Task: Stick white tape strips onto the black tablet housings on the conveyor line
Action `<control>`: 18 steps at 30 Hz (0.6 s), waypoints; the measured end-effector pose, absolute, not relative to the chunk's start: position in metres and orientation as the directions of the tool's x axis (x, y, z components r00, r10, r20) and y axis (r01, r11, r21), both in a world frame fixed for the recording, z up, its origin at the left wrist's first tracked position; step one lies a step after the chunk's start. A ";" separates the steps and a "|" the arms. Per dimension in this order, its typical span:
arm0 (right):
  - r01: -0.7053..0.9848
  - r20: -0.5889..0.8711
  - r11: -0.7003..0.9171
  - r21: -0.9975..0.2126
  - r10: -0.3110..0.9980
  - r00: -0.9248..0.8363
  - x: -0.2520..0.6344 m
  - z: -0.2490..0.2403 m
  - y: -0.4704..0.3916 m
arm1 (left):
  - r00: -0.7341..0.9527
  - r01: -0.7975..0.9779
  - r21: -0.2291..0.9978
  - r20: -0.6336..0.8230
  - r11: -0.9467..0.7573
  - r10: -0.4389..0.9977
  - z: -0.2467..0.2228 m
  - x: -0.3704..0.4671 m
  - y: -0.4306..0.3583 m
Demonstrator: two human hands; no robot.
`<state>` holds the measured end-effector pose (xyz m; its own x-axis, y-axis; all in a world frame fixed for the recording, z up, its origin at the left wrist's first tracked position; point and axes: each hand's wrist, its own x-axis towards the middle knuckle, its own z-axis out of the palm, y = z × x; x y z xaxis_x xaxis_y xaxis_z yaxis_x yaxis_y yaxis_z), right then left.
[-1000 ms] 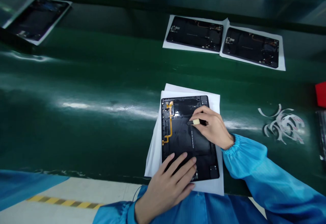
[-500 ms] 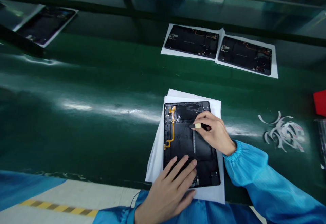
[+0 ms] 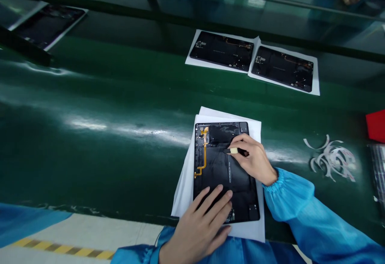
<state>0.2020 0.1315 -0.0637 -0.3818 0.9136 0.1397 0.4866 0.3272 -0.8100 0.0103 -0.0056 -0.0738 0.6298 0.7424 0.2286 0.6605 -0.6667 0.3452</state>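
Pinching tool [image 3: 234,150] in right hand [image 3: 253,156], pointing left across the fore-and-aft panel [image 3: 215,168]; resting left hand [image 3: 202,222], spread, on near end.

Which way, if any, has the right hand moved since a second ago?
No: against the orange flex cable in the tablet housing, the right hand shows no clear shift in any direction.

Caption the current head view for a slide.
Left hand rests on a black device panel; right hand holds a small cream-and-black object over it.
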 end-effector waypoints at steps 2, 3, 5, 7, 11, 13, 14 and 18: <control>0.488 0.134 0.322 -0.811 0.915 -0.380 0.202 -0.064 0.131 | 0.630 0.662 0.340 0.230 -0.668 0.742 -0.075 0.010 -0.006; 0.489 0.131 0.319 -0.812 0.916 -0.379 0.202 -0.064 0.131 | 0.632 0.662 0.336 0.229 -0.670 0.740 -0.075 0.010 -0.006; 0.491 0.129 0.316 -0.811 0.917 -0.377 0.202 -0.064 0.131 | 0.633 0.662 0.329 0.237 -0.673 0.738 -0.076 0.010 -0.006; 0.493 0.127 0.316 -0.811 0.917 -0.378 0.201 -0.064 0.131 | 0.628 0.664 0.326 0.247 -0.673 0.738 -0.076 0.010 -0.006; 0.500 0.119 0.316 -0.806 0.915 -0.386 0.201 -0.064 0.131 | 0.619 0.670 0.334 0.243 -0.664 0.747 -0.076 0.011 -0.007; 0.501 0.118 0.320 -0.804 0.912 -0.393 0.202 -0.064 0.131 | 0.619 0.670 0.335 0.242 -0.663 0.747 -0.076 0.011 -0.007; 0.500 0.118 0.322 -0.804 0.911 -0.396 0.202 -0.065 0.131 | 0.623 0.669 0.333 0.237 -0.664 0.746 -0.075 0.010 -0.007; 0.490 0.142 0.324 -0.810 0.917 -0.371 0.203 -0.066 0.130 | 0.660 0.686 0.274 0.157 -0.675 0.735 -0.068 0.006 -0.002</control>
<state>0.2032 0.1301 -0.0664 -0.3715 0.9175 0.1424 0.4895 0.3238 -0.8096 0.0056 -0.0016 -0.0684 0.6602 0.7345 0.1568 0.6855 -0.6746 0.2737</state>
